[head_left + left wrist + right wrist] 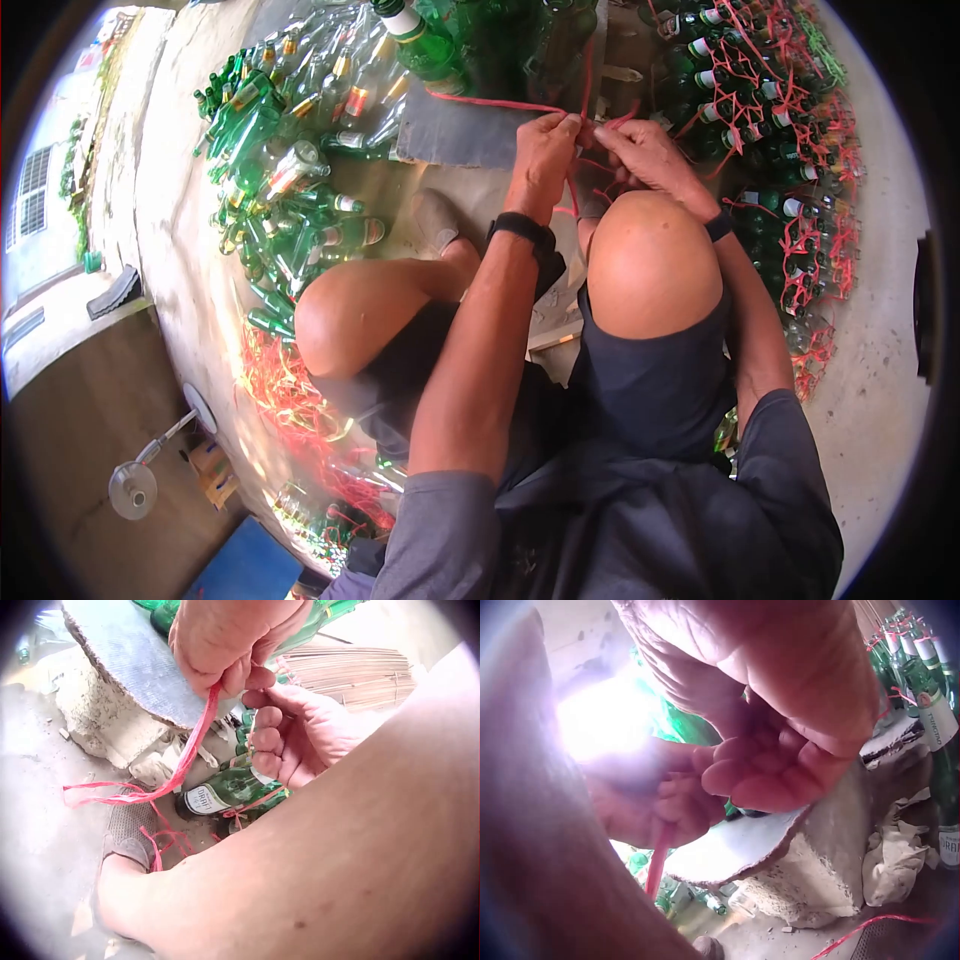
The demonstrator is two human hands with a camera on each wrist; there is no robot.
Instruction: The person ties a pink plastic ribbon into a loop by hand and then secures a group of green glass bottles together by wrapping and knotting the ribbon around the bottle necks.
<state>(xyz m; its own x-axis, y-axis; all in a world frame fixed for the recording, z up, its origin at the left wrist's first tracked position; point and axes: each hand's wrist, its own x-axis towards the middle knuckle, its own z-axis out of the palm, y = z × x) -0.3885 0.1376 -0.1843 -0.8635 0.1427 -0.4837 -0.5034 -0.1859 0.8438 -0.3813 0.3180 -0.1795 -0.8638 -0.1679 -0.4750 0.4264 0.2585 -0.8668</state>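
Observation:
My left hand (548, 150) pinches a red plastic strip (500, 101) that runs along the near side of a group of green bottles (432, 55). Its loose end (180, 769) hangs down below the fingers in the left wrist view. Close against it, my right hand (650, 155) has thumb and curled fingers at the same strip, fingertips nearly meeting those of the left. The bottles stand on a grey slab (450, 135) set on a rough pale block (97, 712). Both hands hide the spot where the strands meet.
Loose green bottles (300, 245) lie heaped on the left. Bottles tied with red strips (735, 115) stand in rows on the right. A tangle of red strips (285, 390) lies at lower left. My knees (655, 260) flank the work, and a shoe (437, 220) is near the slab.

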